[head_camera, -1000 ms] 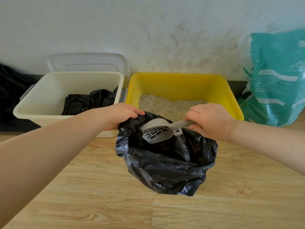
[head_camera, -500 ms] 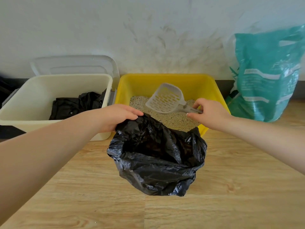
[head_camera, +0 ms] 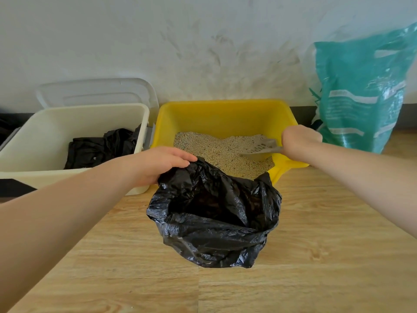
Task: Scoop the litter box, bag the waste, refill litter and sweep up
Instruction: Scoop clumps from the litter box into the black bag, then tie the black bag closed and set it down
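The left hand (head_camera: pixel 158 164) pinches the rim of the black bag (head_camera: pixel 214 215), holding it open on the wooden floor (head_camera: pixel 316 256) just before the yellow litter box (head_camera: pixel 225 114). The right hand (head_camera: pixel 300 141) grips the scoop (head_camera: pixel 259 147) (slotted, grey), its blade dug into the litter (head_camera: pixel 216 150) at the box's right edge.

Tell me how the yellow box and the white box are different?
The yellow box holds grainy litter, and the right hand is pushing a grey scoop into it; the white box holds only crumpled black bags. The white box has a clear lid leaning behind it; the yellow box shows no lid. Both are open plastic tubs sitting side by side against the wall.
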